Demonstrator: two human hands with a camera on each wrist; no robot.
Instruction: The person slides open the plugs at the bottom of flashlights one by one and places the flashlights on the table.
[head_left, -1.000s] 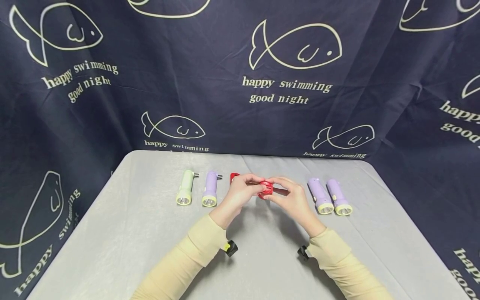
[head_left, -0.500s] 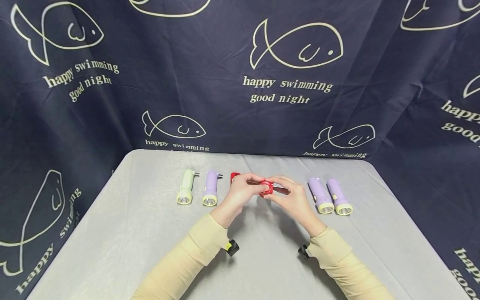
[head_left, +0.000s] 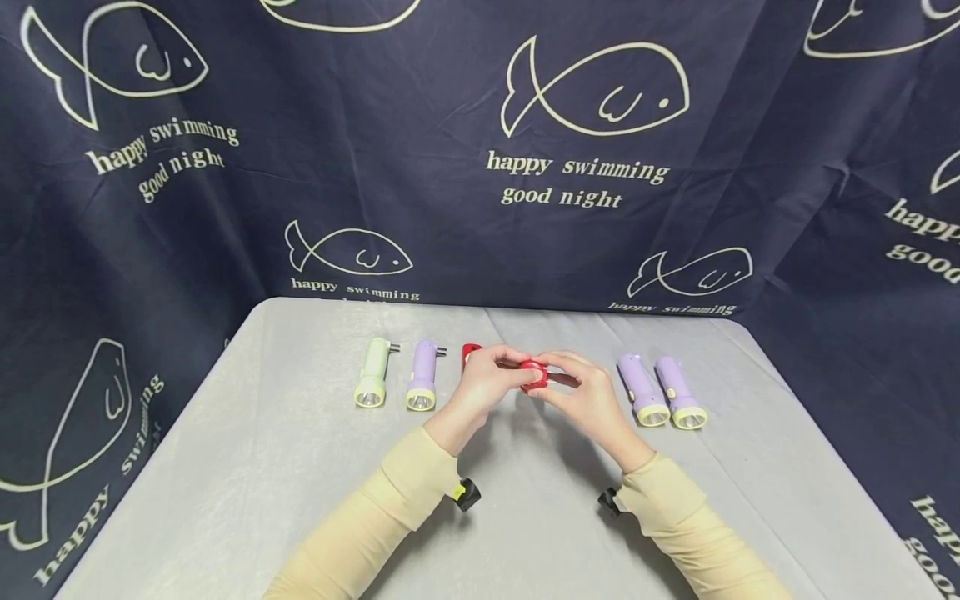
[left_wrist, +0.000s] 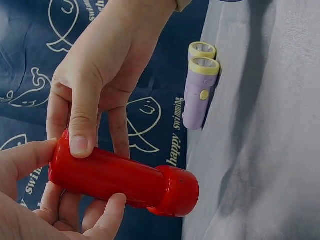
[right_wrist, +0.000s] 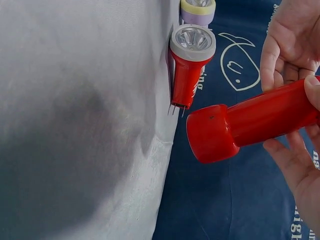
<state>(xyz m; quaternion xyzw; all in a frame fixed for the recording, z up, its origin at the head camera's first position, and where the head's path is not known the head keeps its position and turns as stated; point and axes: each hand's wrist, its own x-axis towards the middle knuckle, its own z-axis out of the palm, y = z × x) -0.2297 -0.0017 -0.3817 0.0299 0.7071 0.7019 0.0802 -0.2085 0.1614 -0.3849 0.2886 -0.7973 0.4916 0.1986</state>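
In the head view a red flashlight (head_left: 535, 374) is held up between both hands over the middle of the table. My left hand (head_left: 483, 382) pinches it from the left, thumb along the near side. From the right, my right hand (head_left: 587, 393) grips it with thumb and fingers. The left wrist view shows the red flashlight's (left_wrist: 112, 172) smooth barrel and wider head, the right hand's thumb pressed on its end. Both hands hold the tail end in the right wrist view, and the head of the flashlight (right_wrist: 212, 133) points away from them.
Left of the hands lie a green flashlight (head_left: 371, 373) and a purple flashlight (head_left: 422, 375), with plug prongs out. A second red flashlight (right_wrist: 187, 70), pale-rimmed, sits partly behind the left hand. Two purple flashlights (head_left: 642, 392) lie right. A dark fish-print curtain (head_left: 465, 167) surrounds the grey table (head_left: 525, 533).
The held red flashlight has turned slightly; dark slots visible on it a second ago no longer show in the head view. Both hands stay in nearly the same place.
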